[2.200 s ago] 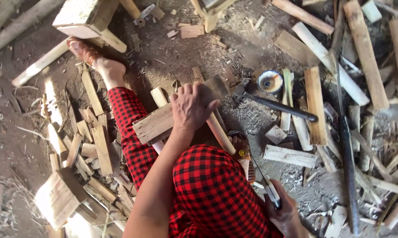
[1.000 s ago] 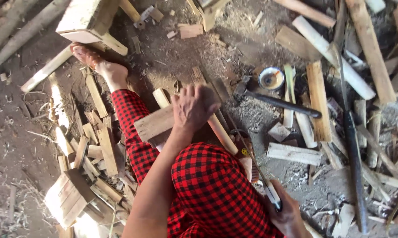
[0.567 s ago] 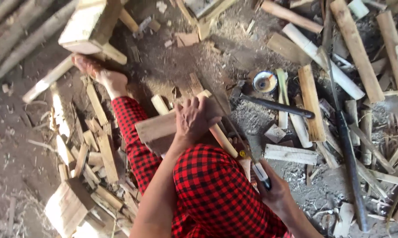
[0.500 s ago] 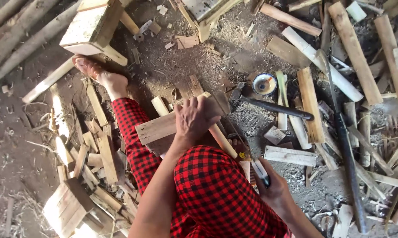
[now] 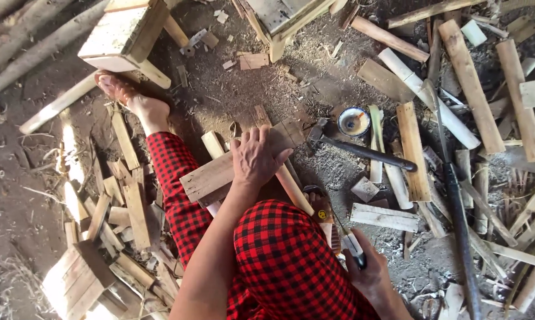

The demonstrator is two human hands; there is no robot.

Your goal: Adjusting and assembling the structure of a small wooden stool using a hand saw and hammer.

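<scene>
Left hand pins the plank; the right has brought a tool in beside the knee.

The left hand (image 5: 256, 159) lies flat with fingers spread on the wooden plank (image 5: 240, 163), which rests across the red-checked leg (image 5: 175, 178) above the dirt floor (image 5: 232, 89), much where it lay two seconds ago. The right hand (image 5: 371, 275), then low at the picture's bottom edge, has risen and closed round the handle of a hand saw (image 5: 338, 231), whose blade now points up toward the plank's near side. That suggests holding is done and cutting is being set up. Beyond the plank, a hammer (image 5: 356, 148) and a small round tin (image 5: 354, 121) lie among scattered offcuts.
</scene>
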